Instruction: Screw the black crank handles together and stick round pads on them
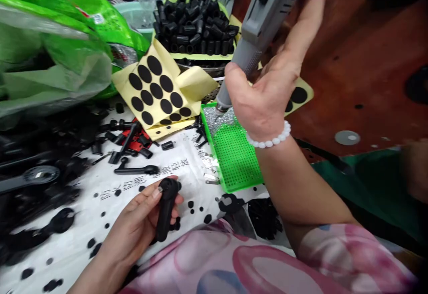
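Observation:
My left hand (142,213) is closed around a black plastic crank handle (164,216), its round end up and its arm pointing down. My right hand (264,91) is wrapped round a grey electric screwdriver (249,46), which slants down to the left. The screwdriver's tip is at the small silver screws (219,118) heaped at the far end of a green perforated tray (239,169); whether it touches one I cannot tell. Another black crank handle (137,170) lies on the white sheet (190,240), beyond my left hand.
A yellow-green basket (200,56) piled with black plastic sleeves (194,26) stands at the back. Yellow sheets of black round stickers (156,91) lean before it. Green plastic bags (73,22) fill the left back, with many black parts (43,151) below them.

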Demonstrator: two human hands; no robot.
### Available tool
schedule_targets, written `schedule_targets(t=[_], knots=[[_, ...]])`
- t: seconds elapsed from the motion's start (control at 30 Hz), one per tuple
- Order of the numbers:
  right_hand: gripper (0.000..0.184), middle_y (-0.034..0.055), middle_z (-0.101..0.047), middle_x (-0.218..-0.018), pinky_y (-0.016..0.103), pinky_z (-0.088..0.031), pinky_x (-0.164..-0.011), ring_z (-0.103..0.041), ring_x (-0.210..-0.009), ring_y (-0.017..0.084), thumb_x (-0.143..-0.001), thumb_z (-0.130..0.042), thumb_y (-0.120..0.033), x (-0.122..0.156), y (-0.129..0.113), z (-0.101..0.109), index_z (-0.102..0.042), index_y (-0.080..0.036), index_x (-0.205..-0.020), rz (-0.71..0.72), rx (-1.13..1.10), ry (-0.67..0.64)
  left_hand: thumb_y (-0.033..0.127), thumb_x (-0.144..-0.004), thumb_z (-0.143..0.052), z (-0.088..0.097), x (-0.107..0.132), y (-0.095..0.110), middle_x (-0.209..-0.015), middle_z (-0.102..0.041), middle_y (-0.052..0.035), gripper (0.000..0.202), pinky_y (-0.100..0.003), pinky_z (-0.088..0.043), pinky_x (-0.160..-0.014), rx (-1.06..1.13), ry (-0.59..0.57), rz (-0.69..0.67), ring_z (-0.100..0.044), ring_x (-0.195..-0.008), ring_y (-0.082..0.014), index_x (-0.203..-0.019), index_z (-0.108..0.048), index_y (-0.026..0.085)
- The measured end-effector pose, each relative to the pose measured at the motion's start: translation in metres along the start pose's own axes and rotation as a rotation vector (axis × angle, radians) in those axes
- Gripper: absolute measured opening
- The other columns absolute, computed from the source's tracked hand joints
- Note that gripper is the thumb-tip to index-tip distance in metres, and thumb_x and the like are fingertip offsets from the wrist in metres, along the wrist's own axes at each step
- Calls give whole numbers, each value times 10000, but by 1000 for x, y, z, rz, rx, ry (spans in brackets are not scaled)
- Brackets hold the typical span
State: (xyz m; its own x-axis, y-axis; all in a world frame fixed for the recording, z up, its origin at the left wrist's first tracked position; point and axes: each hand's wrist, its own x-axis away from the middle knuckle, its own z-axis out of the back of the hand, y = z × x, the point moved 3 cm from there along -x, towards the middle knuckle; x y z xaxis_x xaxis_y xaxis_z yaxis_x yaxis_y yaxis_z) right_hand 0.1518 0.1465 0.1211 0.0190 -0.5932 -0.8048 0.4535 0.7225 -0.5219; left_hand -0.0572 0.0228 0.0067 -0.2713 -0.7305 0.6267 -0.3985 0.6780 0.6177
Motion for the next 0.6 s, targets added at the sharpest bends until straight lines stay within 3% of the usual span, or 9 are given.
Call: schedule_targets(t=[0.07,0.1,0.17,0.23,0.43,0.6], knots=[[496,118,-438,-1362,232,-487,-946,-381,-1329,218,-838,-541,-136,6,0,13,-341,-121,-1291,-5,-30,241,324,-771,-686,0,0,0,-808,-716,-81,331,-260,-520,-604,-54,31,32,-612,-629,-166,-1064,-656,174],[427,82,-524,-1280,231,-520,-886,-463,-1264,220,-849,-540,-209,11,0,19,-400,-137,-1246,-50,-55,269,320,-767,-690,0,-1,-1,-828,-721,-79,324,-264,-523,-617,-84,47,47,-616,-645,-171,-1057,-659,179],[368,5,-617,-1146,220,-535,-779,-592,-1102,203,-882,-439,-350,23,0,27,-469,-151,-1191,-171,-74,180,316,-735,-718,2,-3,-2,-845,-731,-74,317,-257,-526,-611,-134,72,77,-618,-650,-174,-1022,-674,188],[395,-4,-645,-1084,214,-536,-693,-663,-920,165,-875,-415,-391,37,-4,38,-493,-130,-1161,-249,-80,107,323,-706,-739,2,-5,-4,-837,-741,-62,305,-242,-525,-586,-157,95,100,-615,-626,-167,-982,-687,205],[208,57,-636,-889,268,-547,-473,-588,-529,101,-832,-577,-327,74,-8,67,-547,-173,-969,-451,-106,99,287,-759,-686,-3,-9,-3,-813,-752,-25,110,-187,-474,-488,-255,66,114,-582,-546,-129,-839,-739,235],[286,73,-608,-952,309,-542,-502,-575,-537,113,-871,-487,-435,102,-15,69,-500,-192,-1022,-444,-177,59,318,-761,-681,-8,-9,-2,-736,-741,-7,110,-146,-446,-455,-318,52,106,-548,-505,-100,-786,-757,243]])
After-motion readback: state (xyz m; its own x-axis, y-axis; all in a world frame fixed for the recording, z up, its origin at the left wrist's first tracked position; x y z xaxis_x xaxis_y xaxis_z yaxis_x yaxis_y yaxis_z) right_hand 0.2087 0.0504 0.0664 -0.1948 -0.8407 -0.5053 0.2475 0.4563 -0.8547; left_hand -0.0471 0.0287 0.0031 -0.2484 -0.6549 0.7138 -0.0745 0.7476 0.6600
